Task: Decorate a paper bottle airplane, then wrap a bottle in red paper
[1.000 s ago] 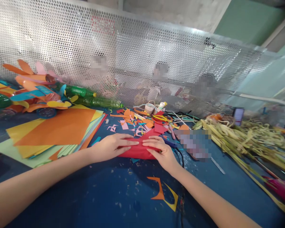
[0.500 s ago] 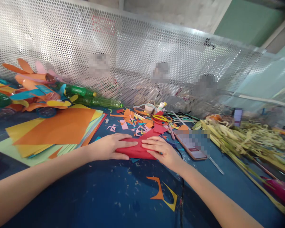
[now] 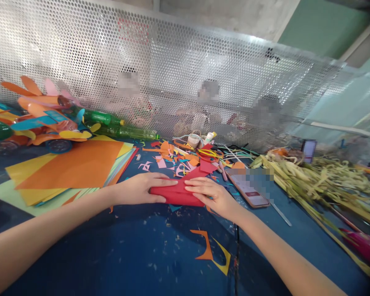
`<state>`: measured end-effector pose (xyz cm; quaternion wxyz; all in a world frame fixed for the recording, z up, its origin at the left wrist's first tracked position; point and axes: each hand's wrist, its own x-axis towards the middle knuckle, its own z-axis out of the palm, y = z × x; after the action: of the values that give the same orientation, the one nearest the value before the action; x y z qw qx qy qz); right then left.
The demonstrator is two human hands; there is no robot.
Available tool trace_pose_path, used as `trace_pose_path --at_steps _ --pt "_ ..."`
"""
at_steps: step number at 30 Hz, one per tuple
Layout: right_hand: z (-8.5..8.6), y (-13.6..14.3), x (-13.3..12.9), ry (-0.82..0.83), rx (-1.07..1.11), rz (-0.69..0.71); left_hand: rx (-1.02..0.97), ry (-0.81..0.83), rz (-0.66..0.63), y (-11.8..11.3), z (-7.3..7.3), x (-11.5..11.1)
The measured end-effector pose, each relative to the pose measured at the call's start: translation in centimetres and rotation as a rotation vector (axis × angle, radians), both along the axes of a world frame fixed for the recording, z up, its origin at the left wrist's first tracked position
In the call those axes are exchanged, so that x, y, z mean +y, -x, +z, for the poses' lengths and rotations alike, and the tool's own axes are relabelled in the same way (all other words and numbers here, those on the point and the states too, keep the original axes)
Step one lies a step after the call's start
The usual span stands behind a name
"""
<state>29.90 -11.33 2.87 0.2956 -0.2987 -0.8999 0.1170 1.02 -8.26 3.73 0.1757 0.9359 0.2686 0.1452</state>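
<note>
A folded piece of red paper (image 3: 179, 195) lies on the blue table (image 3: 142, 255) in front of me. My left hand (image 3: 142, 189) lies flat on its left half, fingers stretched to the right along the fold. My right hand (image 3: 212, 194) presses on its right half, fingers pointing left, the tips of both hands almost meeting over the paper. Part of the red paper is hidden under both palms.
A stack of orange, yellow and green sheets (image 3: 68, 170) lies to the left, with paper-flower bottles (image 3: 43, 119) behind. Paper scraps (image 3: 188, 158) and a phone (image 3: 249, 187) lie beyond my hands, dried leaf strips (image 3: 320, 181) to the right. A perforated metal screen (image 3: 172, 78) closes the back; people sit behind it.
Both hands have stayed pressed on the red paper, sliding slightly along the fold. The view has shifted a little.
</note>
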Motion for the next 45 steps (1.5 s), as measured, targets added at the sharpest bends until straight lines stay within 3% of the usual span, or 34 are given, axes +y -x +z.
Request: trace_pose_path --at_steps 5,15,19,22,24,27,30,39,45 --pt "0.3 -0.4 -0.2 0.016 -0.004 -0.006 -0.008 -0.080 -0.023 0.1 -0.5 0.0" --pt "0.4 -1.9 -0.5 -0.394 -0.206 0.037 0.006 -0.132 -0.036 0.0 -0.3 -0.4" --pt "0.5 -2.2 -0.6 -0.469 -0.133 -0.070 -0.002 -0.135 -0.031 0.0 -0.4 -0.5" --pt "0.7 -2.4 -0.5 -0.390 0.038 -0.312 -0.006 -0.122 -0.023 0.2 -0.5 -0.3" --pt "0.8 -2.2 -0.6 -0.223 0.131 -0.412 -0.011 -0.102 -0.026 0.2 -0.6 -0.2" --pt "0.7 -1.3 -0.9 0.056 0.161 -0.355 -0.016 -0.082 -0.024 0.3 -0.6 0.0" --pt "0.0 -0.4 -1.0 0.181 0.137 -0.312 -0.013 -0.091 -0.007 0.2 -0.6 0.0" --pt "-1.0 -0.7 -0.6 0.253 0.138 -0.290 -0.013 -0.047 0.012 -0.2 -0.3 0.0" --pt "-0.7 -0.5 -0.6 0.112 0.068 -0.193 -0.024 -0.080 0.038 -0.3 -0.6 -0.3"
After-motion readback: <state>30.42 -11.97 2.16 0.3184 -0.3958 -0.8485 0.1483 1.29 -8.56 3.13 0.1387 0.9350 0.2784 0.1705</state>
